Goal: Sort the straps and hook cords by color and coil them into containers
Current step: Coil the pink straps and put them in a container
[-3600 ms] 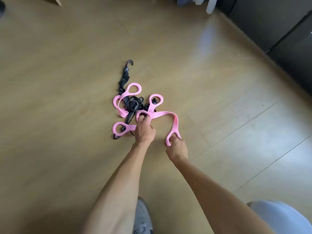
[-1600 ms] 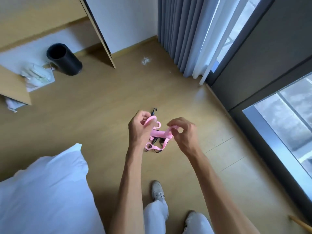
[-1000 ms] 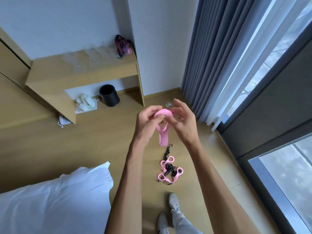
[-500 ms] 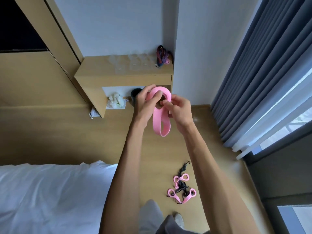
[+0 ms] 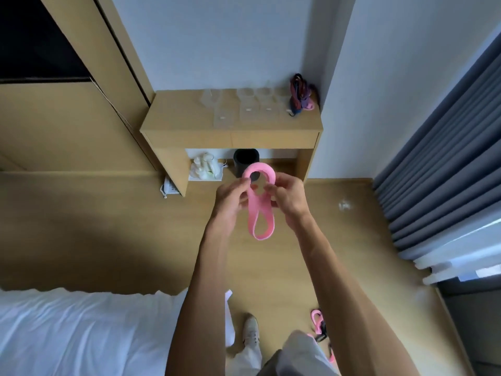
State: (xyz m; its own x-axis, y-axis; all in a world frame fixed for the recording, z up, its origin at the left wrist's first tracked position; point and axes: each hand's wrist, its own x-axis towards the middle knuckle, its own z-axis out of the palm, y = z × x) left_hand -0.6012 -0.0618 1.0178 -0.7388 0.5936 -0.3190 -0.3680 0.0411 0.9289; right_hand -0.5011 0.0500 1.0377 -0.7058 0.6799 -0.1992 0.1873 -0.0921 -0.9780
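Note:
A pink strap (image 5: pixel 259 207) hangs folded into loops between my hands at chest height. My left hand (image 5: pixel 230 198) pinches its left side and my right hand (image 5: pixel 287 195) pinches its right side. On the floor at the lower right lies a tangle of further pink straps and black hook cords (image 5: pixel 320 325), partly hidden behind my right arm and leg. Several clear containers (image 5: pixel 252 107) stand on the wooden desk (image 5: pixel 189 123) ahead. A bundle of dark red, blue and purple cords (image 5: pixel 299 95) sits at the desk's right end.
A black bin (image 5: pixel 245 160) and a white tray of bottles (image 5: pixel 204 168) sit under the desk. A white bed (image 5: pixel 81 332) fills the lower left. Grey curtains (image 5: pixel 444 158) hang on the right. A wooden wardrobe (image 5: pixel 67 118) stands to the left.
I lifted the pink strap off the floor pile and stood up, folding it between both hands. The view rose from the floor to the desk, which is now closer.

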